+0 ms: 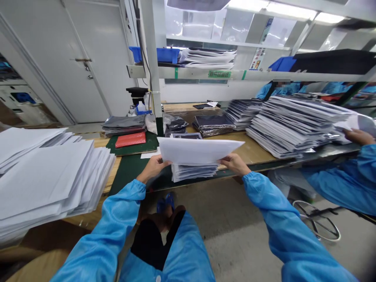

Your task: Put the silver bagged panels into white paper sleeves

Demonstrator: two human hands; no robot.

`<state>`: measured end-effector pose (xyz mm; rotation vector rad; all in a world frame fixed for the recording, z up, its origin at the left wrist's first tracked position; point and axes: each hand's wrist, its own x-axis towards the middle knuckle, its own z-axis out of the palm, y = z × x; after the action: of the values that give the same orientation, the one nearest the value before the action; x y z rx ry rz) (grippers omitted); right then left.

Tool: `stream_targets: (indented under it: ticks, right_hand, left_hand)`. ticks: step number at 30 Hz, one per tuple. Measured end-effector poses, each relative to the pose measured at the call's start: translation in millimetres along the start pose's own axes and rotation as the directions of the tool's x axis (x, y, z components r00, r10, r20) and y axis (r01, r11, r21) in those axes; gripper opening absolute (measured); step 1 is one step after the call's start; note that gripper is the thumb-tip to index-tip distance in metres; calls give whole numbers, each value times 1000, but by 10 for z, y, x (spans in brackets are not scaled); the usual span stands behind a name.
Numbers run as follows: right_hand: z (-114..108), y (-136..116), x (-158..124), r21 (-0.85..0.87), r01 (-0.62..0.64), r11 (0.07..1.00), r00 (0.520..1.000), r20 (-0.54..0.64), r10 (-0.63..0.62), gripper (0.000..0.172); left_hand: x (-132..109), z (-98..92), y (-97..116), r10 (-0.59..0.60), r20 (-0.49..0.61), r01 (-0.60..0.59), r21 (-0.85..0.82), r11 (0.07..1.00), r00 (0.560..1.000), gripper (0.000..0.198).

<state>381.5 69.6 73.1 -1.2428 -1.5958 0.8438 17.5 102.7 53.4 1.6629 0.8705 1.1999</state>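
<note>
Currently | white paper sheets [196, 150], slightly bowed | left hand [153, 168] gripping one edge | right hand [234, 164] gripping opposite edge

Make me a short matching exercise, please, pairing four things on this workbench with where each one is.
Things:
1. Red padded mailer
2. Blue plastic bin
3. White paper sheets
4. Tall stack of foil bags

Places:
A. On the shelf above the bench
B. On the green mat
C. On the bench, beside a co-worker's hand
D. Held between the person's left hand and right hand

Pairs: 1-B, 2-A, 3-D, 4-C
</note>
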Motion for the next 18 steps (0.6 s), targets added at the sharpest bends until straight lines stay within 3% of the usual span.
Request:
stream_targets:
  ticks: [5, 9, 13, 15, 18]
  right_hand:
    - [24, -106, -80, 18, 6, 1000, 999, -48, -6, 23]
    - [63, -291, -110, 54, 23, 998, 993, -120, -16, 19]
    - [140, -361, -137, 131, -11, 991, 986, -166, 33, 22]
    - [168, -399, -139, 200, -24, 980, 978, -197, 64, 24]
    - [190, -497, -122, 325, -111, 939, 977, -135, 163, 25]
  left_hand:
    - [22, -12, 36, -84, 5, 84, -16, 996, 996, 34]
    - [48, -43, 223, -127, 72, 133, -79, 988, 989, 24]
    - [37, -52, 395, -148, 28, 150, -121, 981, 989, 21]
    - [34, -56, 450, -217, 9, 215, -180, 960, 976, 20]
    - [41, -77, 514, -373, 41, 366, -316, 875, 927, 17]
